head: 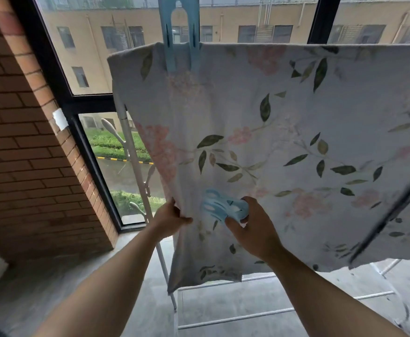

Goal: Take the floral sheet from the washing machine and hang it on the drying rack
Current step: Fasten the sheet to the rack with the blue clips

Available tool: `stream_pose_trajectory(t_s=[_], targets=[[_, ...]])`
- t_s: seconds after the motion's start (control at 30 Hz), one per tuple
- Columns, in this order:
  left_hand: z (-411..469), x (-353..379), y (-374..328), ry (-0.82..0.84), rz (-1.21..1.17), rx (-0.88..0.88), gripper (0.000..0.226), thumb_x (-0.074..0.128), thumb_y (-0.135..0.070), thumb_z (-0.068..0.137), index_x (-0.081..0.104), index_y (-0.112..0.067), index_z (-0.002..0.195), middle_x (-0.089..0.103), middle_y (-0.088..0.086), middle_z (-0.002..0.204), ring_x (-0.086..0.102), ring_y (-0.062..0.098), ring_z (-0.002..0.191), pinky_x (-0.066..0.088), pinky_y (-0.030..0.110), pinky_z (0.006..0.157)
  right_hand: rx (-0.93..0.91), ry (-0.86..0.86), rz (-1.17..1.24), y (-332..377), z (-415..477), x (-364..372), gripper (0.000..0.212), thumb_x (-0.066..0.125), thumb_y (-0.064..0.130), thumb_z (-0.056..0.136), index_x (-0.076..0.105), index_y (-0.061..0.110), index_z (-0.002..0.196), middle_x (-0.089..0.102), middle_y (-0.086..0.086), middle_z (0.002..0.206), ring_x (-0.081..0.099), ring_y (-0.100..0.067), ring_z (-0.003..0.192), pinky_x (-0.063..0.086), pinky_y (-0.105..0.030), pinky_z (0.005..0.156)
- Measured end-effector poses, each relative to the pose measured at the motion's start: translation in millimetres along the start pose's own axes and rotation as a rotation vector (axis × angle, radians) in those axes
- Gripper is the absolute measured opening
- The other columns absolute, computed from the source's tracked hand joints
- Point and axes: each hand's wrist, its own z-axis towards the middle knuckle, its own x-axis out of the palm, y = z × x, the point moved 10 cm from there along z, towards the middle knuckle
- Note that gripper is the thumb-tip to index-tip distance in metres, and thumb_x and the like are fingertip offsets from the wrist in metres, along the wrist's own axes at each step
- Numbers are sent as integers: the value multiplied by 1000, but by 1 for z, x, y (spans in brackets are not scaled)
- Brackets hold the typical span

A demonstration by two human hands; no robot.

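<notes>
The floral sheet (pixel 260 132) is already draped over the top rail of the white drying rack (pixel 131 152), and a big blue clip (pixel 180 52) bites its upper edge near the left corner. My left hand (pixel 171 216) pinches the sheet's hanging left edge between thumb and curled fingers. My right hand (pixel 253 229) is wrapped round a second blue clip (pixel 221 206), held against the cloth just beside the left hand. I judge the hanging mostly done and pegging the step in hand. The fabric looks thin, soft and limp, perhaps damp and so heavier than it appears; I expect it to sag and slide along the rail if tugged from one side. I would take it at the side edge, keep it taut with the left hand, and set the clip where the cloth wraps a rail or upright, not on loose fabric
</notes>
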Motion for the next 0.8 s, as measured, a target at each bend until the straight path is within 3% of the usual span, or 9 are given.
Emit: stream_pose_trajectory(t_s=[0.1, 0.17, 0.27, 0.33, 0.43, 0.5, 0.57, 0.67, 0.8], targets=[[-3, -16, -18, -119, -261, 23, 67, 91, -8, 54, 58, -18, 112, 70, 5, 96, 69, 23, 88, 60, 39, 74, -4, 40, -12, -6, -1, 0, 64, 53, 77, 77, 48, 32, 122, 59, 13, 108, 62, -11, 93, 59, -32, 80], [0, -26, -37, -82, -444, 55, 69, 86, 9, 59, 56, -7, 120, 70, 8, 106, 69, 18, 90, 59, 28, 69, 3, 52, -19, -10, -2, -2, 65, 51, 79, 77, 48, 33, 121, 59, 14, 108, 63, -11, 94, 60, -31, 81], [1, -28, -38, -3, -532, 33, 65, 85, 5, 54, 66, -8, 115, 73, 9, 108, 71, 24, 96, 58, 32, 76, 36, 61, -33, -17, -3, -4, 65, 52, 78, 75, 47, 33, 122, 58, 13, 109, 62, -11, 95, 60, -29, 81], [-2, -34, -20, -53, -388, -53, 49, 86, 4, 58, 71, -8, 103, 75, 12, 102, 72, 26, 87, 58, 37, 79, 57, 64, -55, -19, -2, -5, 68, 51, 78, 73, 46, 31, 123, 58, 12, 111, 62, -11, 94, 60, -27, 80], [-12, -33, 10, -103, -189, -174, 34, 85, 1, 68, 72, -7, 98, 74, 7, 85, 68, 8, 64, 57, 22, 64, 80, 84, -107, -20, -1, -3, 63, 59, 69, 78, 44, 29, 125, 57, 10, 116, 61, -11, 96, 57, -23, 80], [-14, -48, 20, -266, -242, -171, 34, 82, -6, 75, 70, -7, 107, 73, 11, 93, 66, 12, 67, 53, 22, 61, 85, 91, -124, -19, 0, 1, 60, 64, 61, 82, 43, 27, 127, 55, 9, 118, 59, -11, 98, 55, -21, 80], [-16, -36, 24, -198, -32, -180, 27, 84, -20, 75, 72, -8, 98, 73, 10, 89, 67, 21, 75, 53, 28, 66, 85, 102, -129, -17, 2, 7, 62, 64, 62, 81, 41, 27, 128, 55, 7, 122, 59, -13, 100, 58, -25, 81], [-25, -54, 27, -396, 149, -215, 21, 70, -31, 86, 73, -12, 95, 73, 12, 88, 68, 31, 83, 54, 35, 72, 98, 100, -135, -10, 4, 16, 66, 65, 61, 80, 38, 28, 130, 54, 4, 126, 59, -15, 105, 59, -31, 84], [-24, -34, 53, -154, 422, -415, 35, 49, -27, 90, 63, -4, 113, 70, 15, 93, 71, 31, 76, 61, 39, 64, 112, 78, -145, -3, 5, 17, 69, 69, 55, 82, 37, 25, 136, 52, 1, 131, 58, -14, 107, 54, -26, 85]])
